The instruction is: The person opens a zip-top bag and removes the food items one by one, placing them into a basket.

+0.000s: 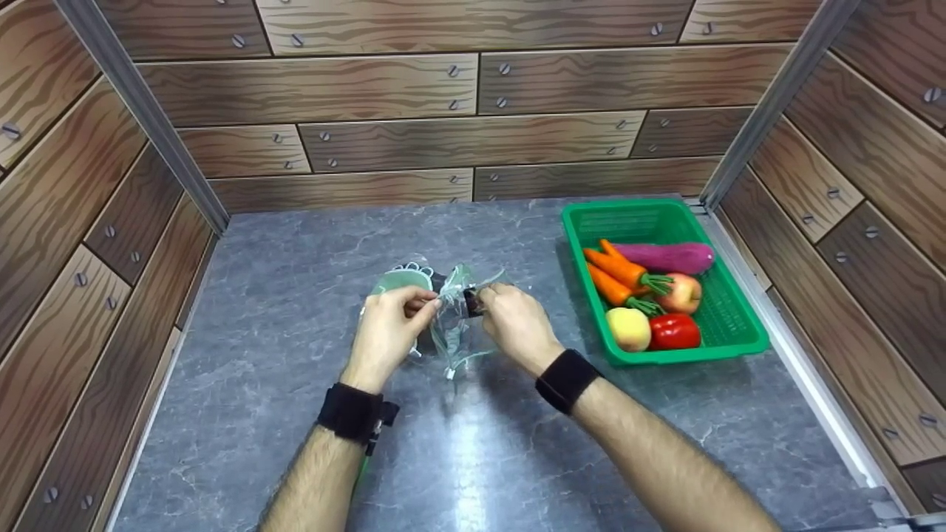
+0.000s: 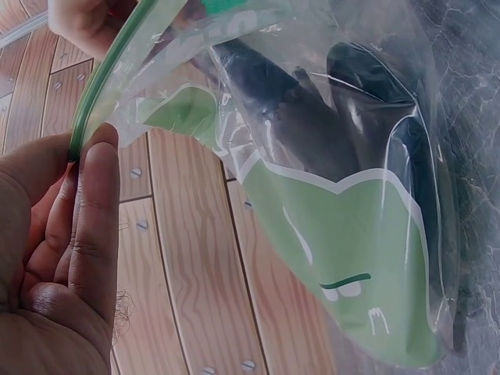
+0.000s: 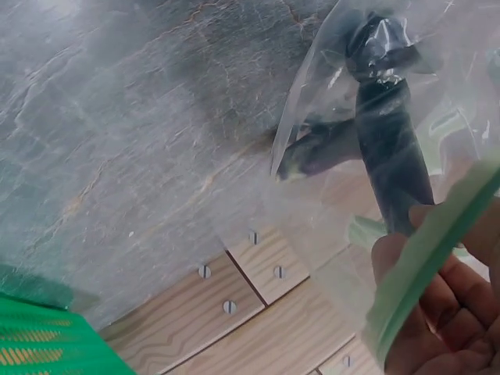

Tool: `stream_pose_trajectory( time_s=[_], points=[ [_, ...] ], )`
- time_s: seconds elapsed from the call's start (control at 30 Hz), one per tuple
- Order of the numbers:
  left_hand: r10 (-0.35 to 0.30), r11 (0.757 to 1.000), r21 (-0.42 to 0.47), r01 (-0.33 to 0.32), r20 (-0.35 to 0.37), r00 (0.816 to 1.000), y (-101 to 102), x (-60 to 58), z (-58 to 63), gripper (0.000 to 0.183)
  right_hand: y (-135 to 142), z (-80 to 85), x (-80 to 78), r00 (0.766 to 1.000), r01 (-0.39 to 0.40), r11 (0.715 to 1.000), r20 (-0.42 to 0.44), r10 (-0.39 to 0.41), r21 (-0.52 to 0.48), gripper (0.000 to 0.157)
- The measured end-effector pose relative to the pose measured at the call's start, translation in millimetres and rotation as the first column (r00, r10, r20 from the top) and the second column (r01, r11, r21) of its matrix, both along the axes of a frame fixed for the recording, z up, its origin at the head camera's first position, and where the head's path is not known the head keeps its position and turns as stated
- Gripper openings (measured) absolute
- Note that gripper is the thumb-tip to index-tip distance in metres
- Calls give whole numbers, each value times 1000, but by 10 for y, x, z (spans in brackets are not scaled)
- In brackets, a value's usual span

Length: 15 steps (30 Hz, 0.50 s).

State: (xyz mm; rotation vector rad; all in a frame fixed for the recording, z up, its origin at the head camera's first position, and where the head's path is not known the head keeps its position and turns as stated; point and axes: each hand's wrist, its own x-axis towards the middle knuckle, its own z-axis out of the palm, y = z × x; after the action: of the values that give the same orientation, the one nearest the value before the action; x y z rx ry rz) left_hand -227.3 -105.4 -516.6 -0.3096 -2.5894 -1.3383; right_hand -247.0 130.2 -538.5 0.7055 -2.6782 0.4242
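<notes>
A clear plastic zip bag [image 1: 403, 279] with green print hangs between both hands. My left hand [image 1: 388, 325] pinches the green zip strip [image 2: 103, 74] of its mouth between thumb and fingertips. At the opposite side of the mouth, my right hand [image 1: 517, 321] grips the rim, the green strip [image 3: 441, 246] running across the fingers. Several dark, long things [image 2: 289, 117] lie inside the bag, their kind blurred by the film. One dark stick-like piece [image 3: 391, 141] reaches down to the right fingertips.
To the right stands a green plastic basket [image 1: 665, 358] holding carrots [image 1: 617, 266], a purple eggplant [image 1: 665, 256], a red bell pepper [image 1: 674, 332], a yellow fruit [image 1: 628, 329] and an apple [image 1: 678, 294]. Wood-patterned walls [image 1: 384, 85] enclose the grey marbled table [image 1: 259, 369] on three sides.
</notes>
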Motion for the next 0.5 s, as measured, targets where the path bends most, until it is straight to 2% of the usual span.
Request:
stream_pose_trajectory(
  time_s=[0.27,0.5],
  points=[
    [5,1000,-6,-6,-4,1000,-2,-11,-9,15,195,81,71,999,-41,998,19,42,-37,22],
    [1,1000,-7,-1,3,1000,6,-13,-7,16,306,164,94,997,-27,995,70,34,-95,25]
  ],
)
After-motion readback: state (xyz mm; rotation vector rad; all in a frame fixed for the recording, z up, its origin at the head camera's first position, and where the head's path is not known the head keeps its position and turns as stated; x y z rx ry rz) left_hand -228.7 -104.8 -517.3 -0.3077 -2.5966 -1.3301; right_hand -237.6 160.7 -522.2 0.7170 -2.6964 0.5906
